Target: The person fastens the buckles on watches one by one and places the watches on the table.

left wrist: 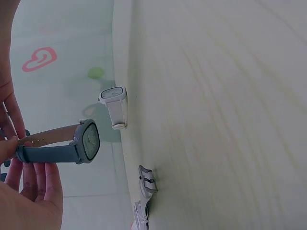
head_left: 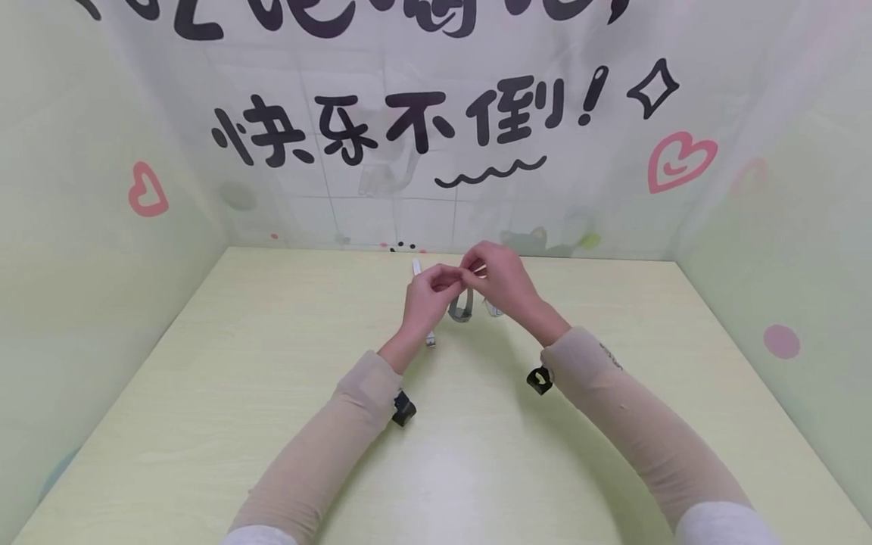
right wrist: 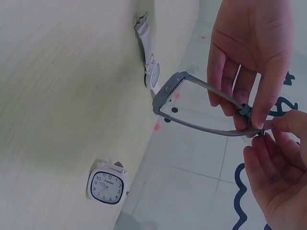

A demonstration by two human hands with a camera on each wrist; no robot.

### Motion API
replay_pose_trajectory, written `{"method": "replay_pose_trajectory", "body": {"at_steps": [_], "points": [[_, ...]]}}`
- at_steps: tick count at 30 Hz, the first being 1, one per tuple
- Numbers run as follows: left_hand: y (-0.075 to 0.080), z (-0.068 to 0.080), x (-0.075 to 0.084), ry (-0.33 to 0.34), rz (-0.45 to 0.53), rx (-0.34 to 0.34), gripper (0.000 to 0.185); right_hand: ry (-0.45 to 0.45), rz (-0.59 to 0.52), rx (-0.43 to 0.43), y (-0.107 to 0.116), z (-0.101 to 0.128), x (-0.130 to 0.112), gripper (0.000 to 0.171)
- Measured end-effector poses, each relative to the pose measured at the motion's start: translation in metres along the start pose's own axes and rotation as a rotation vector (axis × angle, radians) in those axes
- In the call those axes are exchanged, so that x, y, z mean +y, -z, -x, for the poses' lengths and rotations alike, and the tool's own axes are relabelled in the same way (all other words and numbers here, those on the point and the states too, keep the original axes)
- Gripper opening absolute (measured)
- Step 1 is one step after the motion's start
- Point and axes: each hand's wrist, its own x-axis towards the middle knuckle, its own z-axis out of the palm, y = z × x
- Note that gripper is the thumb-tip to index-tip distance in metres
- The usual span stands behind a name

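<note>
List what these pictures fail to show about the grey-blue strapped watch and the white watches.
- Grey-blue strapped watch: its buckle is hidden behind the fingers in the right wrist view.
- Its dial: too small and angled to read, left wrist view.
- White watches on the table: mostly hidden behind the left hand and right hand, head view.

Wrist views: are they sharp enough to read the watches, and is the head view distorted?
Right wrist: the white watch on the table shows crisp numerals, no glare. Left wrist: the grey watch is sharp, its dial washed pale. Head: wide-angle bending at the edges, even soft light, hands small.
</note>
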Motion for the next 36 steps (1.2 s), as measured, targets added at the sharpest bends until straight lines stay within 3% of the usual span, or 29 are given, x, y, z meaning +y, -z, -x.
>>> {"method": "replay_pose_trajectory", "body": {"at_steps": [25, 36], "points": [[0.0049, 0.003, -0.0002, -0.01, -0.116, -0.072, 0.022, -0.07, -0.142, 0.094, 0.0007, 0.0069, 0.0014, 0.014], [0.0024, 0.0049, -0.0006, -0.107, -0.161, -0.049, 0.027, -0.102, -0.178, 0.108, 0.0007, 0.0077, 0.0029, 0.013]]}}
